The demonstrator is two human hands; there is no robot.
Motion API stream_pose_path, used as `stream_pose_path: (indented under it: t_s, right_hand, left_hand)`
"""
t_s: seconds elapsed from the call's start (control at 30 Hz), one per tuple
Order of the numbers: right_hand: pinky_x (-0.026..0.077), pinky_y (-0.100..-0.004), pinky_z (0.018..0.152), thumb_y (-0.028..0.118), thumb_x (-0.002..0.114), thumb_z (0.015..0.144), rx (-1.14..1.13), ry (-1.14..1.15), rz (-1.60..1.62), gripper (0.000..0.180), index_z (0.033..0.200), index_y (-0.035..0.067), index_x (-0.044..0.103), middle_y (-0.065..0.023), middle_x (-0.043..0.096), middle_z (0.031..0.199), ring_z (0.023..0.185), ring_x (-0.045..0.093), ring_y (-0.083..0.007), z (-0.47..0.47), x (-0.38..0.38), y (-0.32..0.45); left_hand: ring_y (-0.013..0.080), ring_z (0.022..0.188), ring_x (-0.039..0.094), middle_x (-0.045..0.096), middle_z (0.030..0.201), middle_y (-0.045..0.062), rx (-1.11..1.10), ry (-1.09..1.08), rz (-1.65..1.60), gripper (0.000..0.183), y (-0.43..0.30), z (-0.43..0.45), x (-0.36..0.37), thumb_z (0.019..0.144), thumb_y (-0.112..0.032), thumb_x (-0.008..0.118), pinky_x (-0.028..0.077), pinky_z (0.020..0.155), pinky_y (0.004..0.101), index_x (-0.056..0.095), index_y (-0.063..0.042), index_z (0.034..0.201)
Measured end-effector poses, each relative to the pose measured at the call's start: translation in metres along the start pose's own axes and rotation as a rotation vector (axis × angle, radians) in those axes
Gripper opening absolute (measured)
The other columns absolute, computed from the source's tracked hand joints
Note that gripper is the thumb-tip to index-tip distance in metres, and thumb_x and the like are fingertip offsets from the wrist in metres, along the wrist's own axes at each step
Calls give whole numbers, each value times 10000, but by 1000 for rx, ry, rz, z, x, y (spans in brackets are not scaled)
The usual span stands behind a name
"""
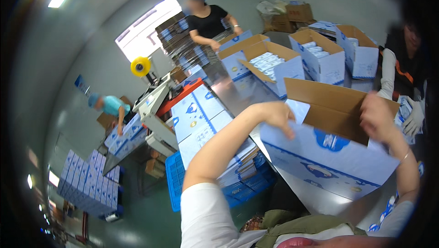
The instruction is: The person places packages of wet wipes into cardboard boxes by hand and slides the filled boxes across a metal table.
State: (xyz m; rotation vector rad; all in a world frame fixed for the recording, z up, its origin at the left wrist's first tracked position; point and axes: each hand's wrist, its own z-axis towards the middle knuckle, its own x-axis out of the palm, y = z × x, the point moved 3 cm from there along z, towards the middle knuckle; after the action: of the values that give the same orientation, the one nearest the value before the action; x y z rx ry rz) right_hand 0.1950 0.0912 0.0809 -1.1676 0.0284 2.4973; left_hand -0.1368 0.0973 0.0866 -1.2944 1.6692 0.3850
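Observation:
A white-and-blue cardboard carton point(329, 159) stands before me on the metal table, its brown inside showing through the raised flaps. At its left end, my left hand point(277, 117) is on the upper edge, fingers bent down over the corner. My right hand point(376, 119) is blurred by motion at the right end of the opening, fingers curled beside the brown far flap point(325, 93). Whether those right fingers grip the cardboard cannot be made out. What lies at the carton's bottom is hidden by its front wall.
Open cartons point(269, 64) with white packets stand beyond. Flattened cartons point(202, 117) lie stacked above a blue plastic crate point(175, 179), near a carton-taping machine point(154, 107). Co-workers stand at the back point(209, 21) and left point(115, 109); another's gloved hand point(413, 119) is at right.

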Motion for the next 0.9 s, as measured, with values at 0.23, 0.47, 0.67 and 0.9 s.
stream_pose_path:
  t_s: [0.23,0.47,0.67,0.9]
  right_hand:
    - [289,-409,1094,522,562,847,698,827,543,767,1353,-35,412,-260,354,1430,1321,361,-373,31,-1,-15]
    - [147,-478,1140,743,426,796,664,467,110,923,1431,76,364,-191,253,1513,1409,205,-371,-69,-4,59]
    - [179,-426,1138,691,396,845,936,-85,384,876,1459,73,303,-158,242,1524,1403,229,-304,-204,-2,43]
    - [489,-432,588,164,651,757,876,226,459,148,649,63,659,-145,626,673,641,612,-326,-134,102,113]
  left_hand:
    - [370,1321,344,370,1415,227,-627,-875,-172,1089,61,29,37,606,-617,762,248,1062,582,350,25,1383]
    - [304,1299,351,336,1408,230,-126,-1705,-1608,765,76,87,214,895,-376,605,265,1096,393,231,64,1398]
    - [115,820,513,547,1038,47,289,-660,-1427,707,-102,142,291,841,-192,685,461,715,282,291,-43,1409]
    - [383,720,626,644,776,189,322,-827,-383,228,-92,2,79,831,-208,674,479,617,418,576,-10,888]
